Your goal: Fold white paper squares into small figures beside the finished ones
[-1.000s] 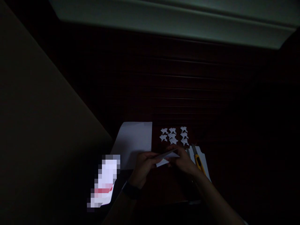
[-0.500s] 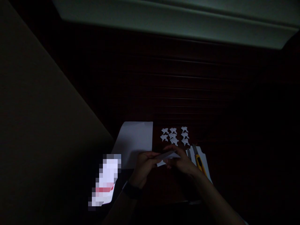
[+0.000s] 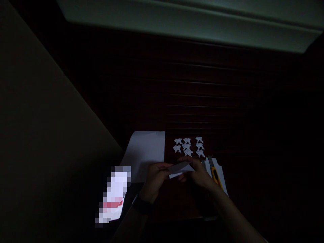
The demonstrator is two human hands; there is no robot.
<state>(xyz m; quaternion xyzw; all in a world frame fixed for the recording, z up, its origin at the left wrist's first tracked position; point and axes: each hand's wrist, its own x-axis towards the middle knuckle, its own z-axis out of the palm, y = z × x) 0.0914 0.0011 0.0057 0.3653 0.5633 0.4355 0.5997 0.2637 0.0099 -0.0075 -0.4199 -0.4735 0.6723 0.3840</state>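
Between my two hands is a small piece of white paper (image 3: 180, 168), bent along a fold and held above the dark table. My left hand (image 3: 155, 177), with a dark band at the wrist, pinches the paper's left end. At the right end, my right hand (image 3: 198, 173) grips it with the thumb below and fingers behind. Just beyond the hands lie several small folded paper figures (image 3: 187, 147) in loose columns. A yellow utility knife (image 3: 215, 174) rests on white paper or card (image 3: 222, 175) to the right of my right hand.
A large white sheet (image 3: 148, 148) lies at the left, partly behind my left hand. Nearer me on the left glows a phone-like screen (image 3: 113, 195), pixelated. A slatted dark surface (image 3: 197, 94) rises behind, and a pale ledge (image 3: 177, 27) crosses the top. The room is dim.
My right thumb and fingers have shifted slightly on the paper, showing more of its lower layer. Both hands stay in nearly the same place.
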